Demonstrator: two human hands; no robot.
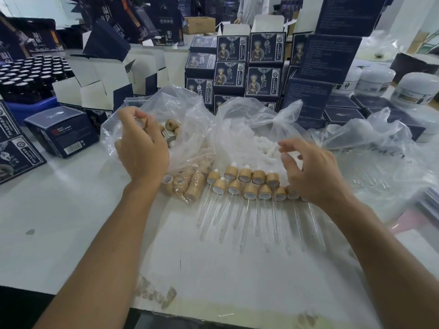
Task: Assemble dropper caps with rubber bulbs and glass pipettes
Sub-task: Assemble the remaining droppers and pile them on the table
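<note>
Hands hovered over a white table (71, 233); left hand (142, 148), at centre left, pinched a wooden cap (144, 123) above its bag (166, 110); right hand (313, 172), fingers loosely spread, reached toward white bulbs (263, 146); finished droppers (249, 188) lay at centre; best to seat one bulb squarely.

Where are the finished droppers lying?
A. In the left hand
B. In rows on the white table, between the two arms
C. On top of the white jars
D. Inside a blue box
B: the finished droppers lie in rows on the white table, wooden caps away from the person, glass pipettes pointing toward them.
</note>
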